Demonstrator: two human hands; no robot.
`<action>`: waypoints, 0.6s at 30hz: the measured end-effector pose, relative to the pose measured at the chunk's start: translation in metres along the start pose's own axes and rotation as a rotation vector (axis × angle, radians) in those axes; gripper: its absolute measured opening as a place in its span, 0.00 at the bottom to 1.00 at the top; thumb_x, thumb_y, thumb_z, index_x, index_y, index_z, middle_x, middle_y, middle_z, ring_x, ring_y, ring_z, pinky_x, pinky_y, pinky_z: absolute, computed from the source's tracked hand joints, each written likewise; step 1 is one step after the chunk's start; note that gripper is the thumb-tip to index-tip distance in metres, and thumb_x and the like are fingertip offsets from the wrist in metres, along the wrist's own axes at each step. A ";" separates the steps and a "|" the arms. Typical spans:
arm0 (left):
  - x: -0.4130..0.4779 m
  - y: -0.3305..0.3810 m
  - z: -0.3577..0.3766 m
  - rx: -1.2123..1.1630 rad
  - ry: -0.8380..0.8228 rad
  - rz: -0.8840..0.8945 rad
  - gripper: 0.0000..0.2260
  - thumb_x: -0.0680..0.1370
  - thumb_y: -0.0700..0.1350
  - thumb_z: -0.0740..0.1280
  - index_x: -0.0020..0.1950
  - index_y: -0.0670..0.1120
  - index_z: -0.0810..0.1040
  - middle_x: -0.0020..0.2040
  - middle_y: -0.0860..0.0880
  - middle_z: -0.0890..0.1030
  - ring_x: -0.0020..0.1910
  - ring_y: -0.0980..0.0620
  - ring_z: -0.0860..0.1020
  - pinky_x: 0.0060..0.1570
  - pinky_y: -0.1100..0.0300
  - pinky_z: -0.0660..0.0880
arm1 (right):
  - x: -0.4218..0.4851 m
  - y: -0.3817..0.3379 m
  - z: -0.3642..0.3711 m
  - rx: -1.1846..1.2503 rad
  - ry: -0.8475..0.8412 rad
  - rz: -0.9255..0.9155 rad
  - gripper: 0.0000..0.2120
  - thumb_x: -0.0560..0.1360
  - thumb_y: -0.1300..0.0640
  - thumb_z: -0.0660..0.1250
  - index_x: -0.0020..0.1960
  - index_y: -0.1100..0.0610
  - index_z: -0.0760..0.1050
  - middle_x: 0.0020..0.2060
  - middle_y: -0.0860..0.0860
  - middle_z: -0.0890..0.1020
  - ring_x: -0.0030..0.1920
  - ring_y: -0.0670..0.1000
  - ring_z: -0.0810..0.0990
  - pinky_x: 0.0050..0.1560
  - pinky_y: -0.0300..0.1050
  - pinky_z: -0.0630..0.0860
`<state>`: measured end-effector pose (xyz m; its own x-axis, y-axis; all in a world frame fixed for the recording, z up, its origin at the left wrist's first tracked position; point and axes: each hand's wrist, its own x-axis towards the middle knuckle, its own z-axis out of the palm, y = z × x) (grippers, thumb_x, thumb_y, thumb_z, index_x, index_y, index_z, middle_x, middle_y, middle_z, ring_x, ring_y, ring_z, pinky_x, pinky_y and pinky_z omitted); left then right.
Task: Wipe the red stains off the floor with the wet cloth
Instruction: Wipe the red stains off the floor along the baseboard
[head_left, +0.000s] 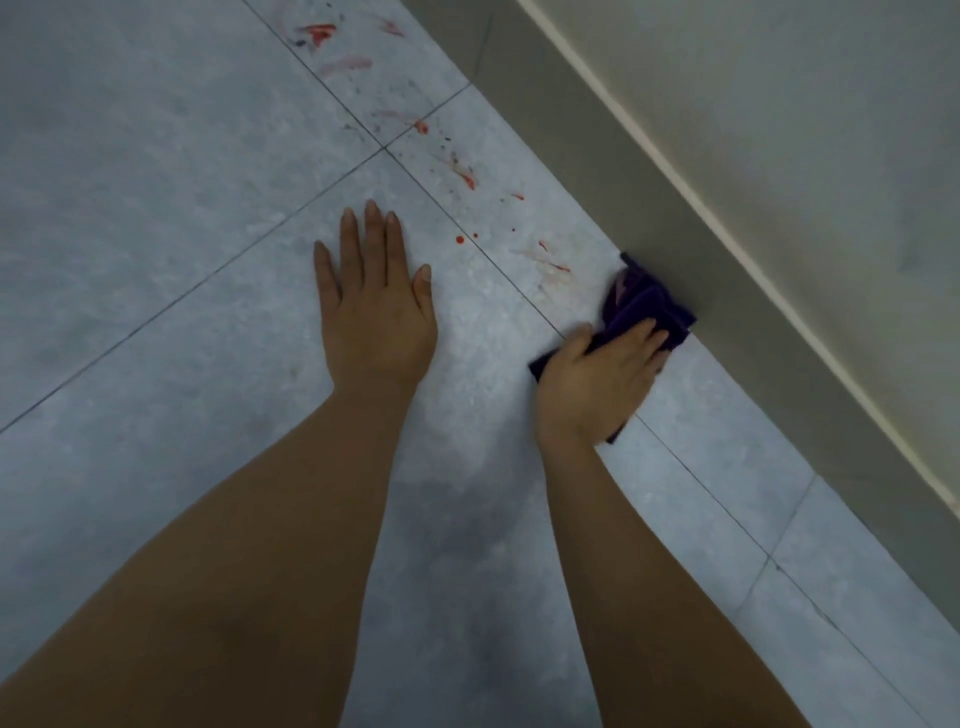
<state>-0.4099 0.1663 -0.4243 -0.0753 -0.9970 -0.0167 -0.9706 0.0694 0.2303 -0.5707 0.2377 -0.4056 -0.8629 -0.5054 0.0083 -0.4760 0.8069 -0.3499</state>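
Your left hand (374, 317) lies flat on the floor (156, 208), fingers straight and slightly spread, holding nothing. It looks like a prop for your weight while you lean forward. It rests on a bare tile just short of the stains, so it stays out of the mess.

Your right hand (597, 374) is well apart from it. The palm is down on the cloth (649, 296) and the fingers lie across the top, pressing rather than gripping. Pressing flat like this probably keeps more of the wet fabric against the tile as you scrub. The cloth is dark purple and bunched, and its far edge touches the skirting board (727, 270) where the floor meets the wall (831, 130).

The nearest red streak (558, 267) is just beside the cloth, on the side away from you, so the next stroke should probably push that way. Past it are small red drops (460, 239). More smears (467, 179) run along the skirting board, and a bright patch (319, 34) sits on the far tile. Most of the stains remain, so the job appears to be in its early part.
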 end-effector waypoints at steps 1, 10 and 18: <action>0.000 0.000 0.000 -0.002 0.000 0.002 0.27 0.85 0.55 0.40 0.81 0.43 0.49 0.82 0.45 0.49 0.80 0.46 0.46 0.77 0.43 0.45 | 0.002 -0.014 0.005 -0.024 -0.021 -0.029 0.33 0.81 0.47 0.54 0.79 0.63 0.51 0.79 0.60 0.55 0.79 0.58 0.52 0.79 0.50 0.46; 0.000 -0.002 -0.002 -0.033 0.015 0.016 0.27 0.85 0.53 0.40 0.81 0.43 0.51 0.81 0.45 0.51 0.80 0.47 0.49 0.77 0.44 0.45 | 0.005 -0.039 0.013 0.007 -0.265 -0.664 0.28 0.83 0.52 0.52 0.80 0.56 0.52 0.79 0.53 0.56 0.80 0.52 0.51 0.79 0.49 0.52; 0.031 -0.034 -0.015 -0.120 0.015 0.083 0.25 0.85 0.53 0.45 0.80 0.44 0.56 0.80 0.45 0.57 0.79 0.46 0.55 0.78 0.49 0.48 | 0.008 -0.020 0.012 -0.069 -0.096 -0.232 0.30 0.84 0.46 0.48 0.81 0.59 0.49 0.80 0.56 0.51 0.80 0.55 0.50 0.79 0.52 0.50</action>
<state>-0.3761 0.1324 -0.4177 -0.1499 -0.9885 0.0213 -0.9269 0.1480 0.3449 -0.5662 0.2143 -0.4099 -0.7105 -0.7037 -0.0090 -0.6728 0.6830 -0.2843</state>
